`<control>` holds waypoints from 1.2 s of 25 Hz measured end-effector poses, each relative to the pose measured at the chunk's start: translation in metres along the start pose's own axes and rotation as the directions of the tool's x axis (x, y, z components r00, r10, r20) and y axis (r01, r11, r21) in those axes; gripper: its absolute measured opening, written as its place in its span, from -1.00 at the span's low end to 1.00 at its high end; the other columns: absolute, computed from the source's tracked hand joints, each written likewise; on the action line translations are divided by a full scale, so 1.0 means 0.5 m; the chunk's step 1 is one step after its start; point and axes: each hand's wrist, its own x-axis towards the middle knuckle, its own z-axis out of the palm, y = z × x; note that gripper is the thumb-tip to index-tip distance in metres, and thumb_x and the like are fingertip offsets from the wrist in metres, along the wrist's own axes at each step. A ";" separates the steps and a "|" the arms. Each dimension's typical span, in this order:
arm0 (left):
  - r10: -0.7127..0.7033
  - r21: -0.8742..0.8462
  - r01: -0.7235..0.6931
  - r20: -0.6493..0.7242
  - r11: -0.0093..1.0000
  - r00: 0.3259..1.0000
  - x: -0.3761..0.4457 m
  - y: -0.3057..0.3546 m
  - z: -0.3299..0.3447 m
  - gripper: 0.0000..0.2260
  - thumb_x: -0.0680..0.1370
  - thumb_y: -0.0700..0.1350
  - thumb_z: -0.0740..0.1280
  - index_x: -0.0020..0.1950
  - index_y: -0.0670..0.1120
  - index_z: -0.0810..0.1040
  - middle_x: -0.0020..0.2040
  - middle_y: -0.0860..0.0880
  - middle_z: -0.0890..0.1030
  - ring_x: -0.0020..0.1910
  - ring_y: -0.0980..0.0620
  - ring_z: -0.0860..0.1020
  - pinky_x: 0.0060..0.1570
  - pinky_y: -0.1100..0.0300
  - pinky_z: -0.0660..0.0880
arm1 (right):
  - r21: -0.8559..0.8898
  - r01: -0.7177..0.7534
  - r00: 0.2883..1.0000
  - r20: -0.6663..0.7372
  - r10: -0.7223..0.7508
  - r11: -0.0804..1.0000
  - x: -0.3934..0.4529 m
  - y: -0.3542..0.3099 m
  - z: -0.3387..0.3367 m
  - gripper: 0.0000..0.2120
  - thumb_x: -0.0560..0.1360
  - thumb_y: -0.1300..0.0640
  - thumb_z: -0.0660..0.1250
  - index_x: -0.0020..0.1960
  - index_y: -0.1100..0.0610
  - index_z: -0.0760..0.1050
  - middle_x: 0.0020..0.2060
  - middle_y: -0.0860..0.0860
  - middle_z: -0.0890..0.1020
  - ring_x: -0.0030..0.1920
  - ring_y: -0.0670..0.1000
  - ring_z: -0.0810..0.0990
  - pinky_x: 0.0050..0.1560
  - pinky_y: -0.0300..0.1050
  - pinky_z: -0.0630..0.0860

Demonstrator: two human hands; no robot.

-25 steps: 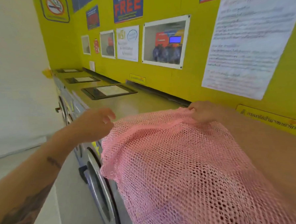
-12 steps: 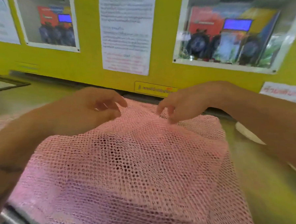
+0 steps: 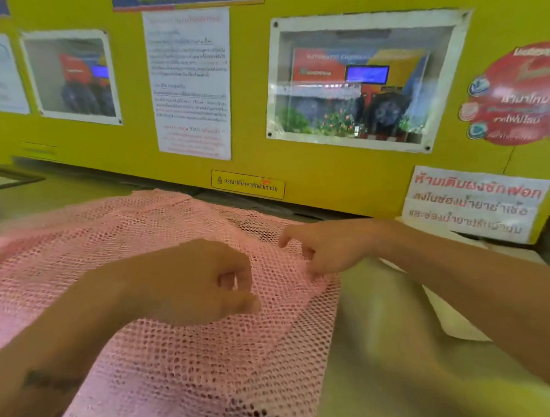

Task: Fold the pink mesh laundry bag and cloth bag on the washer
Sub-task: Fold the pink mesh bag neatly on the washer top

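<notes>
Your left hand (image 3: 188, 286) hovers curled, thumb near fingertips, pinching nothing visible. Your right hand (image 3: 330, 250) presses bent fingers into the mesh bag (image 3: 180, 372), spread flat beneath both on the washer (image 3: 386, 346), likely pinning it for folding.

A yellow wall (image 3: 329, 180) fills the far side. On it, centre-left, hangs a white printed notice (image 3: 190, 85) with black and red text too blurred to read. To the right of the notice sits a white-framed window (image 3: 367, 82) showing a red panel, a small blue screen and greenery. A similar smaller window (image 3: 71, 77) hangs at far left. Below the notice is a small yellow label (image 3: 248, 188). At lower right stands a white sign with red lettering (image 3: 477, 202), and above it what looks like a round red sticker (image 3: 522, 96).
</notes>
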 end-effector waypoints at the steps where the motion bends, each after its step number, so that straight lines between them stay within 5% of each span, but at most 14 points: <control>1: -0.028 0.033 0.028 -0.023 0.999 0.999 -0.004 0.022 0.013 -0.71 0.44 0.36 0.27 -0.13 0.16 0.50 -0.09 0.18 0.53 -0.08 0.18 0.50 0.02 0.11 0.49 | 0.038 0.020 0.998 -0.058 -0.017 0.999 0.006 0.021 -0.009 -0.41 0.49 0.19 0.37 0.44 -0.05 0.23 -0.14 -0.11 0.53 -0.19 -0.09 0.51 -0.23 -0.06 0.47; 6: -0.149 0.089 0.164 -0.151 0.983 0.977 -0.016 0.107 0.077 -0.61 0.44 0.40 0.22 0.10 0.18 0.38 0.04 0.18 0.42 0.03 0.10 0.44 0.04 0.11 0.42 | 0.128 -0.053 0.921 -0.376 0.098 0.990 0.042 0.138 -0.100 -0.61 0.47 0.27 0.35 0.24 0.05 0.36 -0.16 0.06 0.53 -0.24 0.06 0.49 -0.33 0.00 0.39; 11: -0.242 0.079 0.260 -0.183 0.962 0.953 0.017 0.141 0.115 -0.76 0.51 0.21 0.28 0.08 0.11 0.47 0.10 0.09 0.48 0.06 0.06 0.46 0.08 0.10 0.46 | -0.020 -0.192 0.933 -0.315 0.176 0.981 0.076 0.221 -0.070 -0.95 0.50 0.28 0.24 -0.13 0.19 0.45 -0.27 0.09 0.44 -0.30 0.05 0.37 -0.40 -0.09 0.22; 15: -0.245 -0.005 0.247 -0.141 0.969 0.959 0.029 0.147 0.122 -0.82 0.50 0.25 0.29 -0.06 0.18 0.46 0.04 0.15 0.46 0.03 0.10 0.47 0.05 0.14 0.47 | 0.038 -0.120 0.873 -0.472 0.123 0.992 0.104 0.255 -0.061 -0.85 0.39 0.29 0.29 -0.33 0.14 0.45 -0.41 0.12 0.46 -0.38 0.08 0.42 -0.37 -0.03 0.26; 17: -0.246 -0.021 0.246 -0.136 0.969 0.960 0.029 0.140 0.121 -0.81 0.47 0.25 0.33 -0.06 0.17 0.48 0.02 0.18 0.44 0.00 0.14 0.47 -0.01 0.19 0.45 | 0.017 -0.123 0.923 -0.365 0.121 0.992 0.099 0.247 -0.060 -0.80 0.41 0.27 0.27 -0.38 0.16 0.39 -0.43 0.10 0.39 -0.39 0.07 0.36 -0.37 -0.03 0.24; 22: -0.233 -0.099 0.227 -0.046 0.969 0.971 0.015 0.098 0.100 -0.75 0.39 0.23 0.43 0.00 0.20 0.52 -0.03 0.20 0.53 -0.09 0.19 0.53 -0.11 0.22 0.47 | 0.021 -0.152 0.958 -0.244 0.153 0.988 0.106 0.232 -0.045 -0.81 0.43 0.22 0.22 -0.18 0.30 0.58 -0.18 0.24 0.63 -0.17 0.17 0.62 -0.22 0.06 0.55; 24: -0.196 -0.124 0.188 -0.064 0.974 0.978 0.011 0.090 0.093 -0.76 0.41 0.27 0.39 -0.02 0.21 0.52 -0.05 0.19 0.58 -0.10 0.18 0.57 -0.09 0.20 0.51 | -0.019 -0.180 0.972 -0.158 0.175 0.983 0.097 0.211 -0.038 -0.83 0.44 0.23 0.21 -0.31 0.22 0.48 -0.29 0.13 0.57 -0.28 0.07 0.53 -0.34 -0.08 0.43; 27: -0.182 -0.190 0.145 -0.196 0.971 0.964 0.010 0.077 0.076 -0.85 0.48 0.21 0.36 -0.05 0.18 0.55 -0.08 0.16 0.60 -0.11 0.17 0.59 -0.08 0.18 0.55 | 0.027 -0.175 0.959 -0.222 0.177 0.984 0.105 0.177 -0.051 -0.78 0.50 0.20 0.21 -0.32 0.18 0.42 -0.30 0.07 0.50 -0.31 0.03 0.44 -0.35 -0.12 0.36; 30: -0.183 -0.236 0.111 -0.309 0.965 0.933 0.000 0.045 0.049 -0.91 0.50 0.14 0.36 -0.08 0.17 0.56 -0.10 0.12 0.61 -0.13 0.13 0.60 -0.09 0.16 0.56 | 0.068 -0.054 0.968 -0.242 0.069 0.996 0.128 0.128 -0.067 -0.75 0.50 0.21 0.22 0.06 0.25 0.61 0.08 0.16 0.66 0.00 0.12 0.63 0.01 0.03 0.61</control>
